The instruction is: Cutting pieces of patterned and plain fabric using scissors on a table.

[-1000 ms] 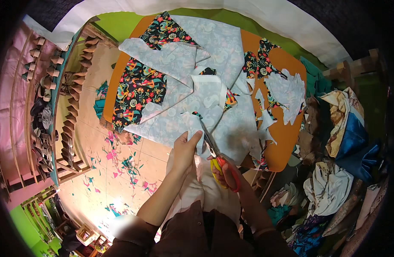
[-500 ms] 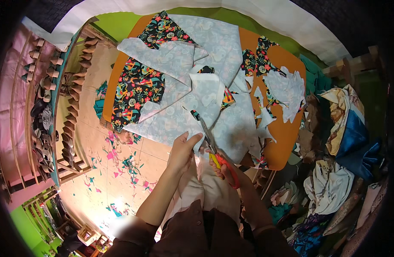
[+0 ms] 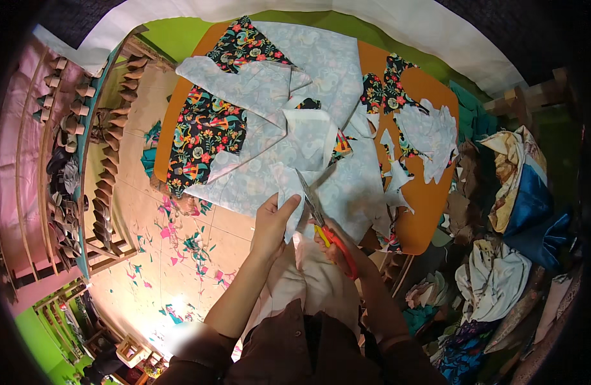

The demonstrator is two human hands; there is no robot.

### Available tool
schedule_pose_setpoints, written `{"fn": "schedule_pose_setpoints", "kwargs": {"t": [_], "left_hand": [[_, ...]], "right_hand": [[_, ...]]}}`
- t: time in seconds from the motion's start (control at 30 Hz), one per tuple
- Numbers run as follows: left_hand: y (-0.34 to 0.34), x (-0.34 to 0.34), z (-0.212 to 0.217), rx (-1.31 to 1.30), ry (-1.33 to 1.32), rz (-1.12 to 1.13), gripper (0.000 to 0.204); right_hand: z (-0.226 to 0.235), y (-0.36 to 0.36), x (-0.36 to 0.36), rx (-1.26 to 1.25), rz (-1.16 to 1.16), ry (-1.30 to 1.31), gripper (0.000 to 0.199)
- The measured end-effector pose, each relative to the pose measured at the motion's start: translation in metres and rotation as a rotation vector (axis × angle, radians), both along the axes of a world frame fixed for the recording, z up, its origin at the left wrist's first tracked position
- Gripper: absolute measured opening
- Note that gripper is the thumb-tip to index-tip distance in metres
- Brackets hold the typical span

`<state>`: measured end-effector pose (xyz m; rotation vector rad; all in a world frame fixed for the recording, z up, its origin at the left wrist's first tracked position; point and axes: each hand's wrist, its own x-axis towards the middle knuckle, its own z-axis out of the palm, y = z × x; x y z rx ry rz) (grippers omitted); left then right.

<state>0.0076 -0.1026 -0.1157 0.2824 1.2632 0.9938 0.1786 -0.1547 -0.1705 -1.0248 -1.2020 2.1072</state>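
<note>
A printed fabric, pale on its upturned side and black with bright flowers and figures on the other, spreads in folds over the table. My left hand pinches a pale strip of this fabric near the table's front edge, thumb on top. Close by on the right, my right hand grips a pair of scissors by red and yellow handles. Their blades point forward and slightly left, lying against the fabric beside the strip. My fingers hide part of the handles.
Cut scraps lie at the right of the orange-brown table. Racks of shoe forms stand to the left. Pink and teal snippets litter the tiled floor. Heaped cloth lines the right side.
The scissor blades have drawn closer together, and their tips no longer spread far apart. The fabric strip by my left hand now shows a raised pale flap reaching further forward. Both hands barely moved.
</note>
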Motion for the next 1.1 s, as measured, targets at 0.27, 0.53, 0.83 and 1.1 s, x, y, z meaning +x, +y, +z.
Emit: {"fn": "schedule_pose_setpoints", "kwargs": {"t": [0.27,0.53,0.83,1.1], "left_hand": [[0.000,-0.002,-0.002,0.042,0.029,-0.008,0.011],[0.002,-0.007,-0.007,0.065,0.047,-0.007,0.014],[-0.001,-0.013,-0.006,0.065,0.128,-0.162,0.015],[-0.001,-0.013,-0.005,0.113,0.156,-0.191,0.013]], "right_hand": [[0.036,0.017,-0.007,-0.242,-0.077,0.094,0.089],[0.027,0.015,-0.004,-0.208,-0.069,0.151,0.070],[0.030,0.018,-0.007,-0.164,-0.080,0.134,0.064],[0.036,0.019,-0.008,-0.253,-0.115,0.185,0.055]]}}
